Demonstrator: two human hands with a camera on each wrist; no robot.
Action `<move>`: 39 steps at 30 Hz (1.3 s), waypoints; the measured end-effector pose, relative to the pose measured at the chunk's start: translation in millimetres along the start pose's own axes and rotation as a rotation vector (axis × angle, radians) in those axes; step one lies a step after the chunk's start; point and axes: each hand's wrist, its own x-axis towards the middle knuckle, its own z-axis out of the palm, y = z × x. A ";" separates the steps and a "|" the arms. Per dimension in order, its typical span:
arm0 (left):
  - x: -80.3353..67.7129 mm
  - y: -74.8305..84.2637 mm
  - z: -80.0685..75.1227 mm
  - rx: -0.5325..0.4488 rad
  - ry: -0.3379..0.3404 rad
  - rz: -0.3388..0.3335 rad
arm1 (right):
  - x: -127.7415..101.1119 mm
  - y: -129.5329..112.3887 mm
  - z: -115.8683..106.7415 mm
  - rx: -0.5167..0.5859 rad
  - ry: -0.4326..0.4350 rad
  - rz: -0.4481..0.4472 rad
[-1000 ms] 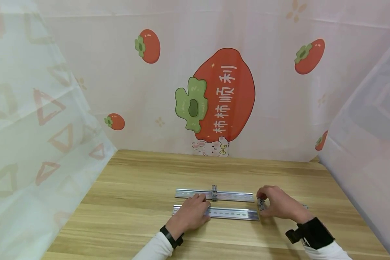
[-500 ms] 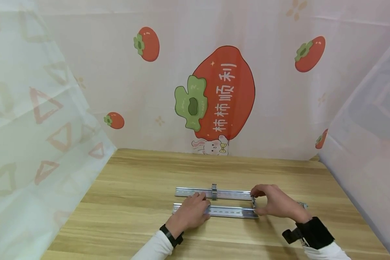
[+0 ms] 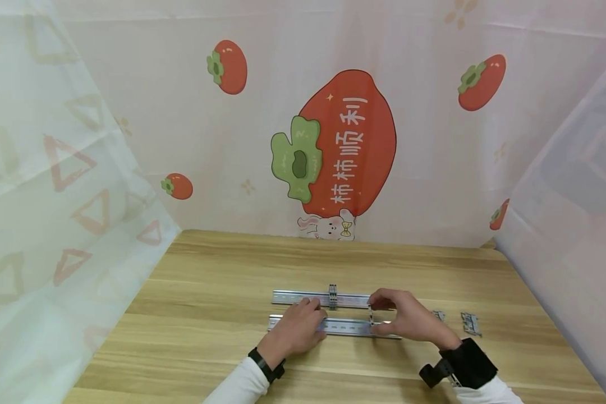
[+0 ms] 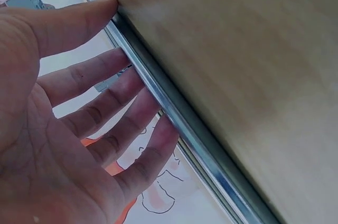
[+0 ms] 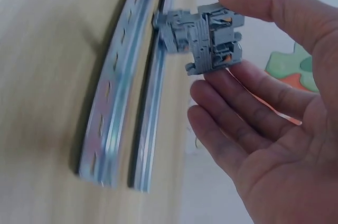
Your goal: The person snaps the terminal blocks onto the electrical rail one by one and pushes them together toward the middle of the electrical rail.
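Note:
Two slotted metal rails lie side by side on the wooden table: a near rail (image 3: 348, 328) and a far rail (image 3: 303, 297). One grey terminal block (image 3: 333, 297) sits clipped on the far rail. My left hand (image 3: 298, 328) rests on the left part of the near rail, its fingers (image 4: 132, 84) straight along the rail's edge (image 4: 174, 113). My right hand (image 3: 386, 318) pinches a second grey terminal block (image 3: 371, 316) between thumb and fingers, just above the near rail's right half. In the right wrist view this block (image 5: 208, 36) hangs beside both rails (image 5: 119, 97).
Two loose grey terminal blocks (image 3: 438, 315) (image 3: 471, 324) lie on the table (image 3: 207, 336) right of the rails. Cloth curtains with a persimmon print (image 3: 343, 146) close in the back and both sides. A black wrist strap (image 3: 467, 365) is on the right arm.
My right hand has moved left from the near rail's right end with the terminal block in its fingers, uncovering two loose blocks. The left hand has stayed put.

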 end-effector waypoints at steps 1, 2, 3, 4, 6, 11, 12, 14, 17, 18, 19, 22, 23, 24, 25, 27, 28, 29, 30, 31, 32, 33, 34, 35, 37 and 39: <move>0.1 -0.2 0.6 0.001 0.004 0.002 | 1.6 -1.2 2.2 0.015 0.006 -0.002; 0.2 -0.5 1.0 0.002 0.008 0.003 | 3.1 -2.5 4.3 0.029 0.012 -0.003; 0.3 -0.6 1.4 0.002 0.011 0.005 | 4.6 -3.6 6.4 0.043 0.018 -0.003; 0.3 -0.7 1.7 0.003 0.016 0.007 | 6.1 -4.6 8.5 0.054 0.023 -0.005; 0.2 -0.9 2.4 0.006 0.022 0.012 | 9.1 -5.9 12.7 0.078 0.027 -0.005; -0.4 -1.1 2.4 0.025 0.027 0.024 | 16.1 -6.5 24.0 0.132 0.012 0.008; -0.5 -1.2 2.2 0.027 0.027 0.027 | 17.6 -6.7 26.2 0.142 0.007 0.012; -0.9 -1.2 1.8 0.025 0.027 0.030 | 20.4 -7.8 30.5 0.162 0.001 0.016; -2.1 -0.6 0.8 0.016 0.025 0.034 | 24.6 -9.0 36.8 0.182 -0.004 0.021; -2.5 -0.2 0.2 0.012 0.023 0.034 | 25.6 -9.7 38.5 0.187 -0.003 0.022; -3.0 0.1 -0.2 0.010 0.022 0.036 | 26.5 -10.2 40.4 0.189 -0.001 0.021; -4.7 1.3 -1.7 0.002 0.017 0.036 | 29.0 -11.8 45.7 0.180 0.003 0.016; -5.1 1.8 -2.0 -0.001 0.013 0.031 | 29.7 -12.5 47.4 0.181 0.004 0.015; -5.5 2.1 -2.1 -0.006 0.010 0.027 | 30.4 -13.4 49.1 0.181 0.004 0.016; -6.1 2.4 -2.2 -0.011 0.008 0.023 | 31.0 -14.3 50.9 0.185 0.002 0.017; -6.8 3.0 -2.1 -0.020 0.004 0.015 | 32.1 -16.5 54.3 0.190 0.002 0.014; -7.0 3.2 -1.9 -0.023 0.004 0.013 | 32.5 -19.3 55.8 0.199 0.003 0.015; -7.2 3.3 -1.6 -0.025 0.004 0.012 | 32.2 -23.5 56.1 0.208 0.001 0.013; -7.3 3.3 -1.2 -0.028 0.005 0.013 | 31.9 -27.8 56.4 0.218 -0.001 0.015; -7.4 3.3 -0.9 -0.028 0.007 0.015 | 32.5 -27.1 58.1 0.223 0.000 0.011; -7.4 3.2 -0.5 -0.028 0.008 0.017 | 33.1 -26.6 59.6 0.225 0.001 0.010; -7.5 3.3 -0.4 -0.030 0.010 0.020 | 33.6 -26.3 60.7 0.228 0.001 0.013; -7.4 3.0 -0.4 -0.033 0.011 0.022 | 34.5 -25.6 61.7 0.229 0.000 0.016; -7.3 2.7 -0.3 -0.036 0.011 0.023 | 35.6 -23.0 63.0 0.220 -0.001 0.015; -7.2 2.1 -0.1 -0.040 0.010 0.027 | 38.5 -14.5 66.9 0.198 0.002 0.018; -7.3 1.8 -0.3 -0.047 0.007 0.029 | 39.2 -14.7 67.7 0.183 0.002 0.025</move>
